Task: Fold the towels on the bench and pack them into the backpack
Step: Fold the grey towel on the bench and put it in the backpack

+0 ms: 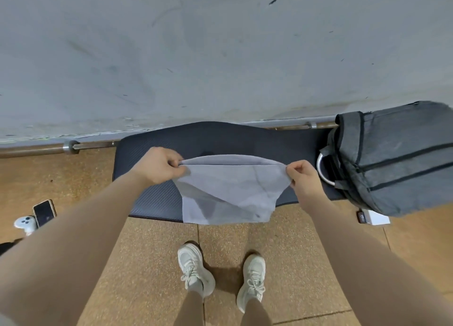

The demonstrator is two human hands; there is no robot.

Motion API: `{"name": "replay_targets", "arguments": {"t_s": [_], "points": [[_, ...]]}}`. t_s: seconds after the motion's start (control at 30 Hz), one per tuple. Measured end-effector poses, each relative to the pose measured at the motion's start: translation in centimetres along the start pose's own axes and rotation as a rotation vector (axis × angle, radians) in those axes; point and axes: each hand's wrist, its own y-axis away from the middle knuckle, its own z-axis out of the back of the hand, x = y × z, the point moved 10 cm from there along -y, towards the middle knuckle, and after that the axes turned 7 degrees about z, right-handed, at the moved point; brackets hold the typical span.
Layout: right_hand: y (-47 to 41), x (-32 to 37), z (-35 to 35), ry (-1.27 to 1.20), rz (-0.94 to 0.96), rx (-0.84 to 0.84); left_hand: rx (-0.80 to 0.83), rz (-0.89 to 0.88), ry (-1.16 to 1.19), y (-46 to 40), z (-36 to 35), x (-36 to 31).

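Over bench [152,203], L hand [159,166] & R hand [302,176] fingers pinched on grey towel [232,190] corners, backpack [392,159] at R end, contents unseen

Both arms reach forward, left hand [159,165] and right hand [302,176] seemingly pinched closed, apart.

Bench [152,198] left end free; backpack [392,159] blocking right.

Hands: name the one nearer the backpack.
The right hand, pinching the grey towel's right corner. It is close beside the backpack at the bench's right end; the left hand holds the far corner.
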Motion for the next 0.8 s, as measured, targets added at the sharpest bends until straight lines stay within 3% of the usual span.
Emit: {"name": "replay_targets", "arguments": {"t_s": [0.1,0.17,0.23,0.3,0.4,0.53,0.67,0.8], "points": [[1.3,-0.7,0.0,-0.155,-0.134,0.103,0.148,0.125,0.181,1.6,-1.5,0.8],[2.9,-1.3,-1.0,-0.249,-0.291,0.258,0.268,0.195,0.331,3.1,-2.6,0.9],[4.3,-1.5,-2.0,-0.222,-0.401,0.410,0.397,0.276,0.444,4.6,-3.7,1.1],[3.3,-1.4,-2.3,-0.158,-0.393,0.403,0.426,0.338,0.477,5.1,-3.9,2.1],[-0.5,-0.3,-2.3,0.093,-0.184,0.285,0.332,0.373,0.403,3.6,-2.8,4.6],[-6.0,-0.3,-4.2,0.538,0.075,0.212,0.176,0.317,0.031,-1.8,-2.4,7.8],[-10.2,-0.7,-6.3,0.581,0.164,0.059,-0.086,0.238,-0.050,-6.9,-2.1,8.8],[-13.3,-0.2,-7.8,0.625,0.203,0.028,-0.173,0.214,-0.093,-10.5,-1.8,10.1]]}}
